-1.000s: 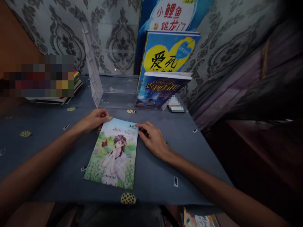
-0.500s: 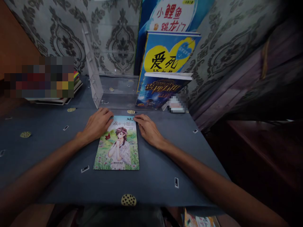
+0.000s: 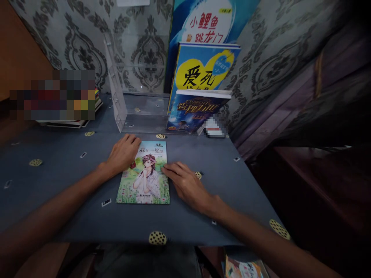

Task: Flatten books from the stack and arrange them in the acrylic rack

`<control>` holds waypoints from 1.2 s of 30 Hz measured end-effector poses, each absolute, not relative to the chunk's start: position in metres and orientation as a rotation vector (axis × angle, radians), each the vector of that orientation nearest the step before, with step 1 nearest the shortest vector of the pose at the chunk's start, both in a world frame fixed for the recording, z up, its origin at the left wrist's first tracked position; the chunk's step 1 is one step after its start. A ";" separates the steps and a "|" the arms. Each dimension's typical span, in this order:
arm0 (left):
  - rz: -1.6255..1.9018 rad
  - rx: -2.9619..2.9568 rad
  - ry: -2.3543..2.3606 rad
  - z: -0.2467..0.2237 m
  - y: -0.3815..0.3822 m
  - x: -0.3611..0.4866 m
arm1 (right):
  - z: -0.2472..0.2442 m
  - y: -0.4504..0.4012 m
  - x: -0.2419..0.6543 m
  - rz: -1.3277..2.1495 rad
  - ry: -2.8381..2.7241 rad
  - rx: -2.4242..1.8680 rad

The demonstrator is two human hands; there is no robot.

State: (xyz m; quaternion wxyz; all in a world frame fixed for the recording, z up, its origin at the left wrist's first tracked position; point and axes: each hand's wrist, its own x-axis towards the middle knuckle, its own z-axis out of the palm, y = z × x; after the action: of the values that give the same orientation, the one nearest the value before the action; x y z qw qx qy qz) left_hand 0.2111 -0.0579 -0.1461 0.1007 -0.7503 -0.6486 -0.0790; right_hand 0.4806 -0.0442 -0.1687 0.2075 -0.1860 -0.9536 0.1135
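A thin paperback book (image 3: 145, 181) lies flat on the table, its cover showing a drawn figure with clasped hands among flowers. My left hand (image 3: 124, 151) rests against the book's upper left edge, fingers lying together over the border; the thumb is hidden. At the right edge, about halfway up, my right hand (image 3: 185, 183) touches the cover with its fingertips, fingers stretched out. Neither hand lifts the book. Behind it stands a clear acrylic book rack (image 3: 117, 88) holding a dark blue book (image 3: 194, 112), a blue and yellow book (image 3: 204, 69) and a taller blue book (image 3: 208, 21).
A stack of books (image 3: 72, 122), partly blurred out, sits at the back left. A small pixelated object (image 3: 213, 128) is beside the rack's right end. The grey-blue tablecloth (image 3: 81, 216) has pineapple prints. Below the front edge a colourful packet (image 3: 243, 268) shows.
My right hand has slid from the book's top right corner down along its right edge. My left hand stays at the upper left. The view has shifted slightly.
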 end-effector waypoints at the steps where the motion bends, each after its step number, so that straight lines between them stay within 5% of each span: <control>1: -0.222 -2.208 -1.911 -0.146 -0.058 0.211 | -0.168 -0.051 0.483 0.316 -2.650 -0.500; 14: -0.271 -2.212 -1.941 -0.148 -0.059 0.212 | -0.156 -0.100 0.492 0.270 -2.579 -0.408; 24: -0.223 -2.178 -1.931 -0.145 -0.059 0.213 | -0.149 -0.109 0.440 0.291 -2.903 0.059; 36: -0.260 -2.129 -2.028 -0.148 -0.060 0.213 | -0.155 -0.085 0.491 0.635 -2.878 -0.458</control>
State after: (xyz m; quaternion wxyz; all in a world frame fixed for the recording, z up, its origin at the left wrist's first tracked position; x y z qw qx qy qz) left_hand 0.2133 -0.0602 -0.1480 0.0946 -0.7180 -0.6840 -0.0876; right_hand 0.4913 -0.0853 -0.1553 0.0796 -0.1532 -0.9618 0.2123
